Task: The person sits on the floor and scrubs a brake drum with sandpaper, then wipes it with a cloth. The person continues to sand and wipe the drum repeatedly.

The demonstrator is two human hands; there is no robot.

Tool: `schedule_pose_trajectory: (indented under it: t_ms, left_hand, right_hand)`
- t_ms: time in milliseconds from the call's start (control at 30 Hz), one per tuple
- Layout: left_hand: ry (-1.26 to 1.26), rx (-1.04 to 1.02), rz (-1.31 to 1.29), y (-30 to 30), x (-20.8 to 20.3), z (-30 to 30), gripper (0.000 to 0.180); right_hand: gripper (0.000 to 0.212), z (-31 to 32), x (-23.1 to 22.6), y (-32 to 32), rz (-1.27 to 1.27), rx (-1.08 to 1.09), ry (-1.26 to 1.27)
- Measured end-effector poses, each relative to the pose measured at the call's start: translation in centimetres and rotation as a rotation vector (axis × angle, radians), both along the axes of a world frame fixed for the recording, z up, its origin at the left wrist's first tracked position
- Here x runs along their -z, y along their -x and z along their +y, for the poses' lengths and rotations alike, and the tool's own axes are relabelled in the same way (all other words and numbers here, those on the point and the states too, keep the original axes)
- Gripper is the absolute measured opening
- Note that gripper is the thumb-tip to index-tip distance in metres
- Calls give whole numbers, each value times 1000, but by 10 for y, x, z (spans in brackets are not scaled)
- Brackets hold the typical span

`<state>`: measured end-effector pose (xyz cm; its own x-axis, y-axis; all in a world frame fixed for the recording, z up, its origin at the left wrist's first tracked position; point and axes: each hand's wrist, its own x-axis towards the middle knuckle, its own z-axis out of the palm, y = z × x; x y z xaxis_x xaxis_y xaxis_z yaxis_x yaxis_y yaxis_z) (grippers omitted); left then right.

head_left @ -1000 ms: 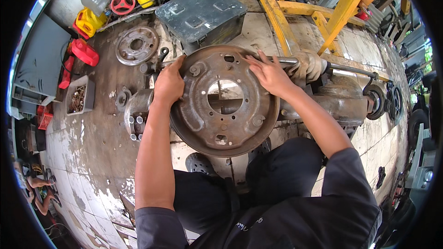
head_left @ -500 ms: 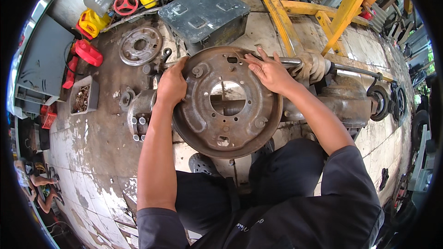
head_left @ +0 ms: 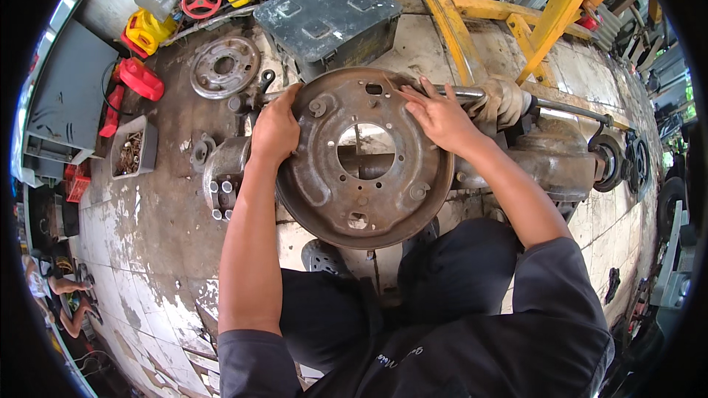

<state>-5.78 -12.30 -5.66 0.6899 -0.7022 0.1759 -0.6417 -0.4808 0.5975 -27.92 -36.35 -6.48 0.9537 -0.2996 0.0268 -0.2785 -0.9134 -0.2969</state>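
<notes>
A large rusty round brake backing plate with a big centre hole is held up in front of me over the floor. My left hand grips its left rim. Flat on the upper right of its face lies my right hand, fingers spread. Behind the plate a greasy axle housing with a shaft runs to the right. A hub with studs lies just left of the plate.
A dark metal box stands behind the plate. A round flange disc, red and yellow containers and a tray of small parts lie at the left. A yellow steel frame rises at the back right. Another person's legs show far left.
The plate and both hands keep the same grip; the view has shifted slightly, with the plate sitting a little lower and more centred.
</notes>
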Motion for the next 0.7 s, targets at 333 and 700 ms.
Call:
schedule_pose_trajectory:
  t_ms: [333,700]
  left_hand:
    - [-64,-5,33,-3,1,-2,48]
    - [-47,-5,22,-2,4,3,48]
  right_hand:
    - [49,17,-7,39,-39,80,-17]
    - [53,17,-19,59,61,42,-161]
